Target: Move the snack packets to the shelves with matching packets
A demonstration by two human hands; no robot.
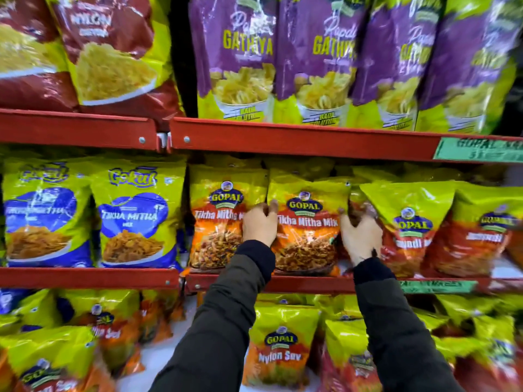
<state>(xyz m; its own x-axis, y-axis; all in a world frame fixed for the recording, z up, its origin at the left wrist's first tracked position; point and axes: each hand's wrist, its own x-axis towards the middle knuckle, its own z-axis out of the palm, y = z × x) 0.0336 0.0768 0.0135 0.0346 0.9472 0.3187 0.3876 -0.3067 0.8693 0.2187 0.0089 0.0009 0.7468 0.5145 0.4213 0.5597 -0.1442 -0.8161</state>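
Note:
An orange and yellow-green Gopal Tikha Mitha Mix packet (307,222) stands upright on the middle red shelf (311,285). My left hand (259,223) grips its left edge, fingers curled behind it. My right hand (360,239) grips its right edge, fingers tucked between it and the neighbouring red Gopal packet (407,222). A matching Tikha Mitha Mix packet (218,219) stands directly to the left, touching the held one. Both dark sleeves reach up from the bottom of the view.
Blue Gokul Tikha Mitha packets (133,219) fill the middle shelf at left. Purple Papdi Gathiya packets (325,58) and red Nylon packets (110,52) line the top shelf. Gopal Nylon Sev packets (280,355) lie on the lower shelf. Green price labels (478,149) sit on shelf edges.

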